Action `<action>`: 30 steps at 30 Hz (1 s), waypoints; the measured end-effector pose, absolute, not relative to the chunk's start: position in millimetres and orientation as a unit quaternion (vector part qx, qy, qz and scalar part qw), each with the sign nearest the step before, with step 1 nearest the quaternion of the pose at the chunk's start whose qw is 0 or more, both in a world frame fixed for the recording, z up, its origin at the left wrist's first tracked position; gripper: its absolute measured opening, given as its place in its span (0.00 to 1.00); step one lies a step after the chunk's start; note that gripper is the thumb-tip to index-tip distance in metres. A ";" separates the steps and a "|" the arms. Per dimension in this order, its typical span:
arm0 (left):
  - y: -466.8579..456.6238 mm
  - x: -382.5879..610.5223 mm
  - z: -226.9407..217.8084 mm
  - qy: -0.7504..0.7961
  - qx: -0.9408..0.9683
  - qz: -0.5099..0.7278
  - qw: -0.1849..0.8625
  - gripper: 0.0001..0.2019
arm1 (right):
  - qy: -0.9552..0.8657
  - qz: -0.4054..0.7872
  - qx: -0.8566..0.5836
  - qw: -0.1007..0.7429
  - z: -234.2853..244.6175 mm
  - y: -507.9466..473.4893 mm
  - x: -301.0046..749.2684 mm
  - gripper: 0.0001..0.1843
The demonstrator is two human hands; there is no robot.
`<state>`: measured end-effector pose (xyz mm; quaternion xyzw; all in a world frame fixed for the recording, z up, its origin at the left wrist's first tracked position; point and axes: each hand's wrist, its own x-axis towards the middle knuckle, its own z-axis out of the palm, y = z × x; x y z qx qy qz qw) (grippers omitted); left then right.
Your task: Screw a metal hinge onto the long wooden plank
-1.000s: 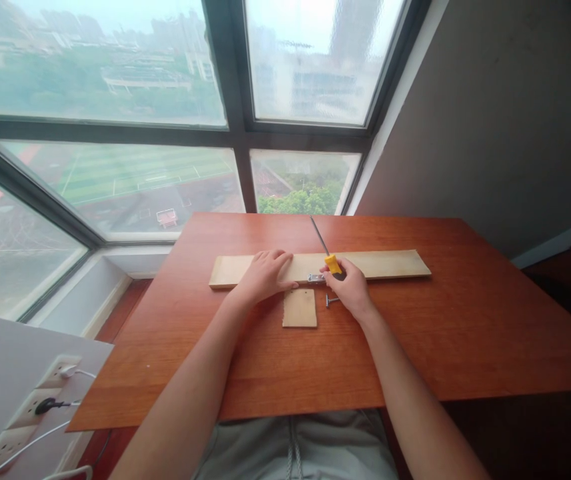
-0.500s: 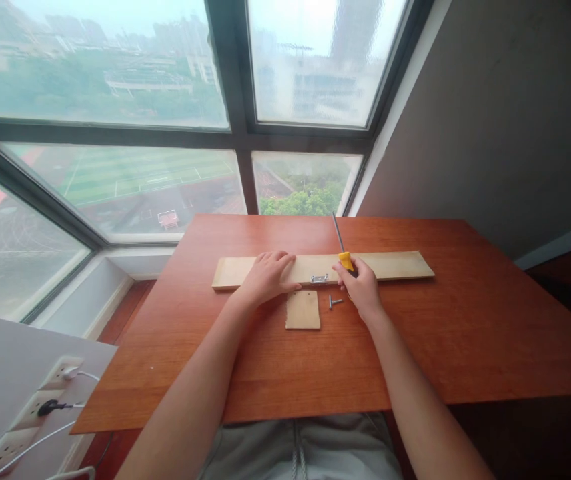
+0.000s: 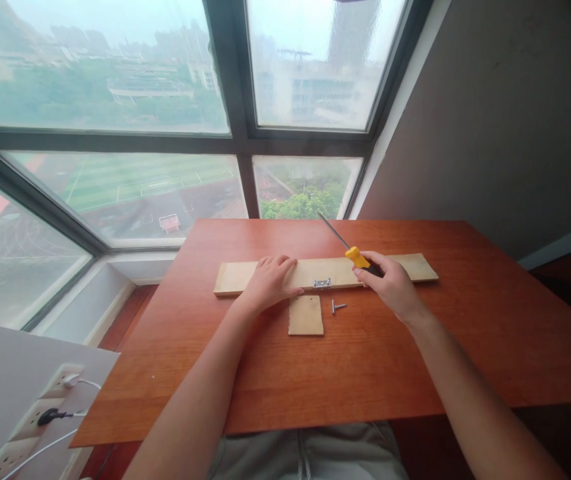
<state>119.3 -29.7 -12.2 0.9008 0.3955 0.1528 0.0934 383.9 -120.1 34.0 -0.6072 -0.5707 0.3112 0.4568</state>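
Note:
A long pale wooden board lies across the table. My left hand spans its left half, fingers at the far edge and thumb at the near edge, gripping it. In my right hand is a screwdriver with a yellow and black handle, its shaft slanting up to the left, above the board. A small metal hinge sits at the board's near edge, between my hands. Just below lies a small square wooden piece with small holes near its top edge. Beside it are metal screws.
The reddish-brown table reaches to a large window with a dark frame. Wall sockets with plugs and white cables are at the lower left. A grey wall rises on the right.
My right hand has moved to the right, away from the hinge, and the screwdriver now leans further left. My left hand stays on the board. The view has shifted slightly.

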 end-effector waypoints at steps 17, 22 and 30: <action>-31.5 120.6 -13.0 0.404 0.896 0.152 0.101 0.32 | -0.649 0.179 -0.626 0.394 124.2 -127.2 424.6 0.15; -32.8 120.8 -11.5 0.406 0.896 0.150 0.097 0.32 | -0.672 0.114 -0.592 0.431 143.1 -111.6 422.1 0.18; -32.7 120.7 -12.4 0.403 0.898 0.150 0.093 0.31 | -0.692 0.078 -0.579 0.424 135.9 -101.1 402.9 0.17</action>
